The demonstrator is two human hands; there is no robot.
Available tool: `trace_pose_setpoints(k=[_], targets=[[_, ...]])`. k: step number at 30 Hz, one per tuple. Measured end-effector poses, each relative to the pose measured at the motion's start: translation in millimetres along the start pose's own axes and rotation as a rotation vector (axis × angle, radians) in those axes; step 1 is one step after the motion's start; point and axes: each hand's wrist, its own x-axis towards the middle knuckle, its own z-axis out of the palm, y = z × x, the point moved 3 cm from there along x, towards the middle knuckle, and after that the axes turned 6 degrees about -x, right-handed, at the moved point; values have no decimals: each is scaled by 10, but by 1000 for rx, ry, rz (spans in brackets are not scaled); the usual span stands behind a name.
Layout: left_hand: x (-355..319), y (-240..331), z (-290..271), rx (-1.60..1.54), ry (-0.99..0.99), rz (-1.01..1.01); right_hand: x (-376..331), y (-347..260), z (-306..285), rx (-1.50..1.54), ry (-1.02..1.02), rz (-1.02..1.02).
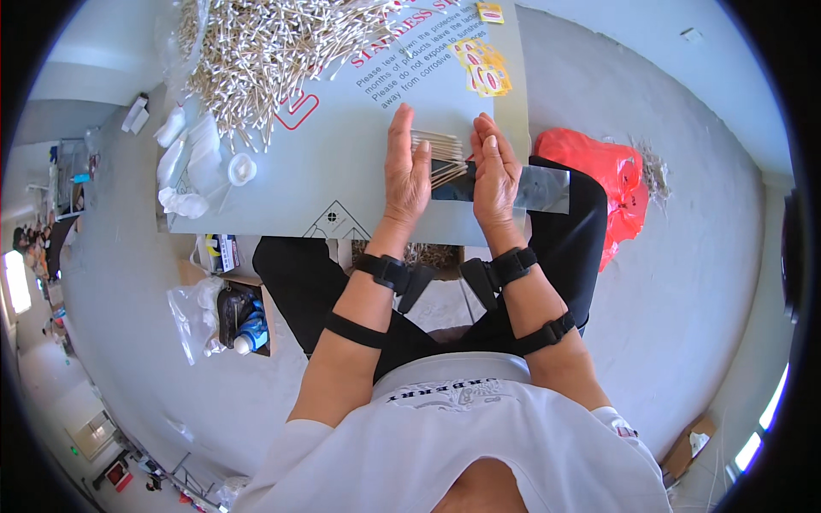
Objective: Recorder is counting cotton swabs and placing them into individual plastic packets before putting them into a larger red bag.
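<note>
A small bundle of cotton swabs [440, 147] lies crosswise between my two hands over the table, with a few swabs slanting out at the near side. My left hand [406, 175] stands on edge at the bundle's left end, fingers stretched out and thumb up. At the right end my right hand [496, 175] faces it, also with straight fingers. Both palms seem to touch the swab ends; neither hand's fingers wrap round them. Beneath the bundle and the right hand, a dark, shiny strip [547, 188] sticks out past the table's right edge.
A large heap of loose cotton swabs [248, 64] covers the table's far left. Beside it are white plastic wrappings [203, 158] and a small round white container [242, 169]. Yellow-and-white labels [486, 70] lie far right. A red plastic bag [599, 175] rests right of my knee.
</note>
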Motion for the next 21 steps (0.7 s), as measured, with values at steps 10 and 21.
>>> trace_pose_setpoints(k=[10,21], targets=[[82,31,-88,565,-312,155,-123,-227,-82,-540,-132,-269],[18,-93,72,903,-351,131,-262,-327,28,-1179,-276,-625]])
